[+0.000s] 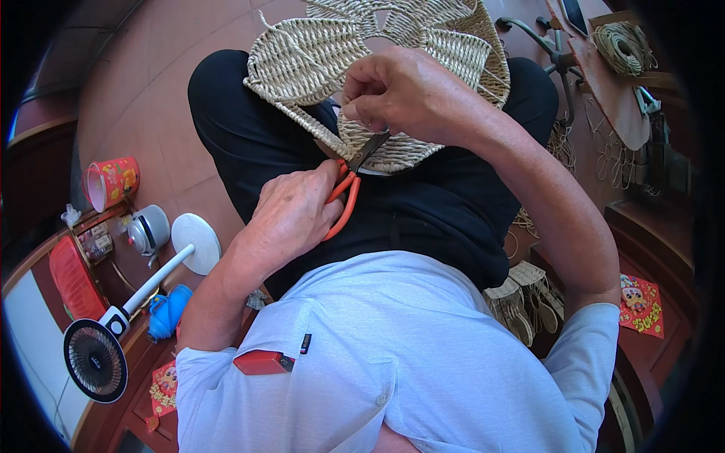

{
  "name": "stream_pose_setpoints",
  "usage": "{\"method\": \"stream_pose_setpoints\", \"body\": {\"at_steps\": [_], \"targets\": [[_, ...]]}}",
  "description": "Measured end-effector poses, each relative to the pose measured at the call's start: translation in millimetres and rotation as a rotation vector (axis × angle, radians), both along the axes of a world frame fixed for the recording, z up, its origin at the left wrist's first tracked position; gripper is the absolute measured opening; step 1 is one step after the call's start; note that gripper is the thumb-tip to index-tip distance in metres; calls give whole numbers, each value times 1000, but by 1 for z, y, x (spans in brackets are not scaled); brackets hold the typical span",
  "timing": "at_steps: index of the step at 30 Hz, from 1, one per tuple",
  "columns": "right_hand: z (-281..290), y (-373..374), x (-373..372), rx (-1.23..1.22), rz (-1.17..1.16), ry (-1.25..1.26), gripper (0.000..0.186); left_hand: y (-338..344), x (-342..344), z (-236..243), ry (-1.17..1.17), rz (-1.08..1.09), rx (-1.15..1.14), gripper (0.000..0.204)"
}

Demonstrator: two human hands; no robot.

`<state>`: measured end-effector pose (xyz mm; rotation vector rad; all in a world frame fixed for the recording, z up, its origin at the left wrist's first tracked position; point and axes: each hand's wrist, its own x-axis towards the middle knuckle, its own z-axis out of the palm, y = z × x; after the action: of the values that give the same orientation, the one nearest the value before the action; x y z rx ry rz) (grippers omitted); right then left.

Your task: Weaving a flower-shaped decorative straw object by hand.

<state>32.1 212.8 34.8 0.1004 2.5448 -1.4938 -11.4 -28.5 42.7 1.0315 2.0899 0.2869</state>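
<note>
A woven straw piece [303, 59] with rounded petal shapes lies across my lap on the black trousers. My left hand [294, 204] grips orange-handled scissors [349, 204], whose dark blades reach up to the lower part of the weave. Just above the blades, my right hand [400, 98] has its fingers pinched at the woven piece; what is between the fingertips is too small to make out. The blade tips are partly hidden by that hand.
On the left are a white standing fan [96, 361], a kettle [149, 230], a red bucket [111, 183] and a blue container [168, 313]. A coil of cord [621, 49], chair base [563, 60] and hanging loops [612, 158] are at right.
</note>
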Motion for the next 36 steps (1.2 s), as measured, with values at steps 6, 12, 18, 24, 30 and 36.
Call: {"method": "stream_pose_setpoints", "body": {"at_steps": [6, 12, 18, 24, 30, 36], "targets": [[1, -1, 2, -175, -93, -57, 18, 2, -3, 0, -11, -19, 21, 15], [22, 3, 0, -162, -247, 170, 23, -37, -16, -4, -186, 287, 206, 20], [16, 9, 28, -421, -386, 48, 18, -93, -84, -23, -150, 1021, 566, 24], [10, -45, 33, -204, -344, 263, 18, -183, -107, -156, -257, 1142, 279, 31], [26, -112, 25, -331, 29, 245, 34, -197, -46, -225, -534, 1280, 384, 39], [-2, -64, 59, 12, -257, 271, 22, -126, -37, -259, -311, 1443, 482, 35]]}}
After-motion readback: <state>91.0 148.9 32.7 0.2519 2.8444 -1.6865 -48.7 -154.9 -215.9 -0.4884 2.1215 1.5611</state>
